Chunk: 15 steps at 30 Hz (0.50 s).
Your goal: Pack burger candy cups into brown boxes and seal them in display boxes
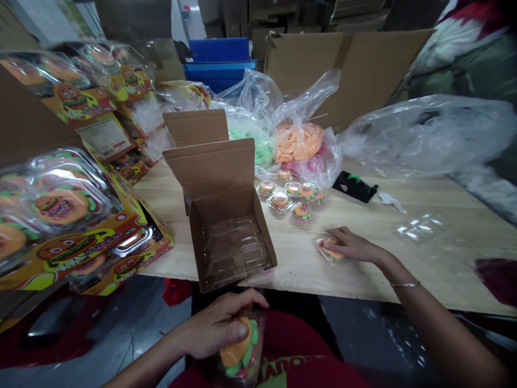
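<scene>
My left hand is closed round a toy burger in a clear plastic case, held in front of my body below the table edge. On the table, my right hand has its fingers over a second cased toy burger. Between the hands and to the left stands an open cardboard box, its lid raised and a clear moulded plastic tray inside. Several more cased burgers lie in a group behind my right hand.
Filled display boxes are stacked at the left. Plastic bags of orange pieces and green pieces stand at the back. A black tape dispenser, an empty clear tray and a large clear bag are on the right.
</scene>
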Motion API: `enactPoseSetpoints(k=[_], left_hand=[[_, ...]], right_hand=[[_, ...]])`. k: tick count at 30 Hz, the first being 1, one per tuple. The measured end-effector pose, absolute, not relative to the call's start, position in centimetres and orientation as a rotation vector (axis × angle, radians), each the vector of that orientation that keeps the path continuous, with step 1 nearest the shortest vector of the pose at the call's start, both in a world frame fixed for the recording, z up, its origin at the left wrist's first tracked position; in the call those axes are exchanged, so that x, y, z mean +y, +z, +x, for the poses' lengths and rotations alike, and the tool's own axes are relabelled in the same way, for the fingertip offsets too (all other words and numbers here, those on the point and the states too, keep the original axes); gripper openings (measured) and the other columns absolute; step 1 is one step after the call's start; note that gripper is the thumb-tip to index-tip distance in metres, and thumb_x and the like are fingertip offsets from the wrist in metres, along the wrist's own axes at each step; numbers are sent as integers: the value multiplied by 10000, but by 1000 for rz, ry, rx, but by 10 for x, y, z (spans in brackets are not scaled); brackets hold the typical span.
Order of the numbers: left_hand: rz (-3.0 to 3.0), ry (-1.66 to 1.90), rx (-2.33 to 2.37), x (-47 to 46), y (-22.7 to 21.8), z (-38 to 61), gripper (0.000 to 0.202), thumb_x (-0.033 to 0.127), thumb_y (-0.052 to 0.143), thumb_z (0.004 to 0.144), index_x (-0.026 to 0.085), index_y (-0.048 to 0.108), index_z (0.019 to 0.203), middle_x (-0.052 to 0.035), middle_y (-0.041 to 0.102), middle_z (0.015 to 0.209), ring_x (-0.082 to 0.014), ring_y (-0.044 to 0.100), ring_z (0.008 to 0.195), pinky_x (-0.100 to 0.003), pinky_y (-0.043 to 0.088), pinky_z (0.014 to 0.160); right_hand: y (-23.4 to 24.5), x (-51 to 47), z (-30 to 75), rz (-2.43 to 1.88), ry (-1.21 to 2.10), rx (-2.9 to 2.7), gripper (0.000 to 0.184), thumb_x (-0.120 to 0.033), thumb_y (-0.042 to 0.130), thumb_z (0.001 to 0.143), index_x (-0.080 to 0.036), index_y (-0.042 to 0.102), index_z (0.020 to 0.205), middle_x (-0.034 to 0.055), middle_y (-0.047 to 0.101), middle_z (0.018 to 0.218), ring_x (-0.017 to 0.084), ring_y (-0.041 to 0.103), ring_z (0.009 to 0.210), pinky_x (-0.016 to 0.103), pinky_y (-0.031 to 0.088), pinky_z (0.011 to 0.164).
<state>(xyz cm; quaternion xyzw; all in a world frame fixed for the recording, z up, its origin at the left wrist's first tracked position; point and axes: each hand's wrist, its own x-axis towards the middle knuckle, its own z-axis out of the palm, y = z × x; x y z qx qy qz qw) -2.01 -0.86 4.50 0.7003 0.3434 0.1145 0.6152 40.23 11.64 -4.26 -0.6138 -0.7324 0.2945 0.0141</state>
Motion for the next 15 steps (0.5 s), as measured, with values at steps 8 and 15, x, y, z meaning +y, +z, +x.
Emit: enactPoseSetpoints(k=[8, 15], left_hand=[[1171, 307, 480, 13, 37, -47, 752, 531, 932, 468, 210, 511, 1002, -19, 631, 1026, -155, 579, 853, -218, 420, 704], [1424, 424, 761, 32, 94, -91, 641, 458, 856, 657, 235, 553, 1176, -34, 644, 1081, -210, 640, 938, -269, 480, 748]], right_hand=[[-50, 119, 404, -1727, 1437, -2096, 563, -593, 749, 606, -171, 606, 951, 57, 642, 866, 225, 597, 798, 314, 482, 660], [25, 118, 354, -1203, 1582, -2122, 512, -522, 723, 742, -173, 603, 1096, 64, 674, 982, 205, 635, 842, 300, 506, 706]])
